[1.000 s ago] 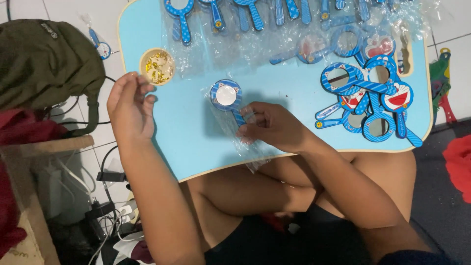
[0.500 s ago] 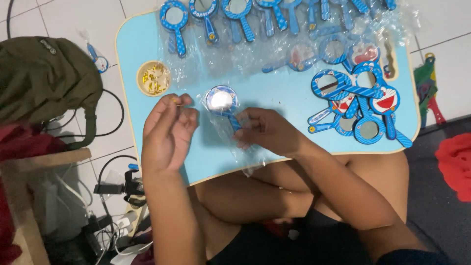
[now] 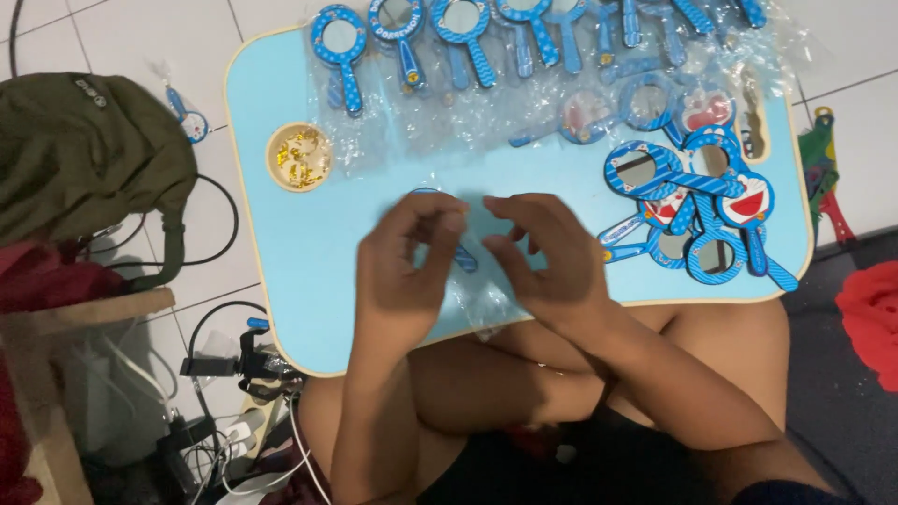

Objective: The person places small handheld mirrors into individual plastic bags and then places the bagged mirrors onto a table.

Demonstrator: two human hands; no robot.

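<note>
The person sits cross-legged behind a light blue lap table [image 3: 309, 271], and both hands meet over its near middle. The left hand [image 3: 402, 266] and the right hand [image 3: 552, 257] face each other, fingertips close but not touching, with 1 small blue hand mirror [image 3: 463, 254] between them. Only a sliver of its round head shows at the left fingertips, and its striped handle peeks out below, running down and to the right toward the right hand's thumb. So the mirror's long axis lies on a diagonal — head toward the left hand, handle toward the right. The left fingers look pinched on the head's rim. Whether the right hand grips the handle or only the clear plastic sleeve [image 3: 486, 304] lying crumpled beneath it cannot be told.

Both hands are about equally near the mirror, and the sleeve lies just toward the person from it, mostly under the right palm.

Well apart, a small round dish of gold bits [image 3: 299, 157] sits at the table's far left, a row of bagged mirrors [image 3: 449, 37] lines the far edge, and a loose heap of mirrors [image 3: 697, 210] lies to the right.
</note>
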